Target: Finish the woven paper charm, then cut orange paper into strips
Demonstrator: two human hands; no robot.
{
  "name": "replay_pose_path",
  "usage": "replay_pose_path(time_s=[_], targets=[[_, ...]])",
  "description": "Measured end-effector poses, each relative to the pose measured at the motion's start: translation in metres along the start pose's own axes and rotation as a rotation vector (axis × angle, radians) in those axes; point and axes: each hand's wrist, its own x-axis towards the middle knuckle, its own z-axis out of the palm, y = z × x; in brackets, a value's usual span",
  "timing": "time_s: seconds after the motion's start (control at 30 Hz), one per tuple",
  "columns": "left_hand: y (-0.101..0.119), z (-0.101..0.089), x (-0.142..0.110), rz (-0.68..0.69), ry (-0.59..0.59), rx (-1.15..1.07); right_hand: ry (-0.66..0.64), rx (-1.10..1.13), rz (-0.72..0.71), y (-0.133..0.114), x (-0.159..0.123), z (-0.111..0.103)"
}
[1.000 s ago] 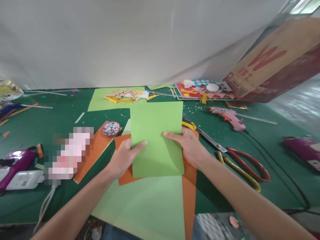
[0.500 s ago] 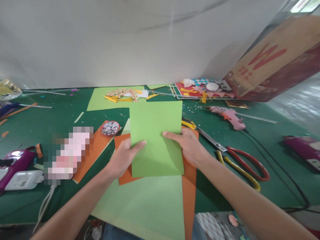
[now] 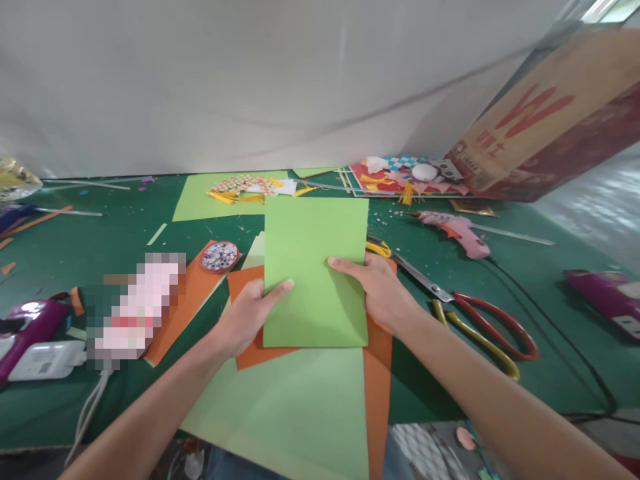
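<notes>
Change: the green sheet (image 3: 315, 270) sits a touch higher and further right in the frame than a second ago, its top edge nearer the craft scraps (image 3: 250, 189); both hands keep their grip.
Left hand (image 3: 245, 319): closed on the sheet's lower left edge, thumb on top, fingers hidden beneath.
Right hand (image 3: 383, 290): closed on the right edge at mid-height, thumb across the face, fingers hidden behind.
Sheet place: centre of the frame, lifted over orange card (image 3: 377, 373) and a larger green sheet (image 3: 295, 407) on the green mat (image 3: 125, 233).
Axis: long axis runs from bottom to top of the frame, tilted slightly right; short top edge points at the far wall.
Risk: held only at two edges, the sheet could buckle or crease if the thumbs press unevenly, or slip askew over the card.
Nearby: scissors (image 3: 470, 317) lower right, glue gun (image 3: 457, 233) beyond them, dish of googly eyes (image 3: 220, 256) left of the sheet.
</notes>
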Motion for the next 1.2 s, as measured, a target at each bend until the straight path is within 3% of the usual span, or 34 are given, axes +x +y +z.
replay_pose_path(time_s=[0.4, 0.77, 1.2], targets=[[0.0021, 0.0025, -0.0005, -0.036, 0.004, -0.057, 0.050, -0.026, 0.022, -0.0011, -0.0017, 0.0044], [0.0017, -0.0011, 0.0003, 0.073, 0.085, -0.066, -0.100, -0.208, 0.149, -0.0038, -0.0021, 0.0001], [0.0021, -0.0003, 0.0011, 0.084, 0.072, -0.039, -0.056, -0.214, 0.105, -0.0024, -0.0011, 0.0031]])
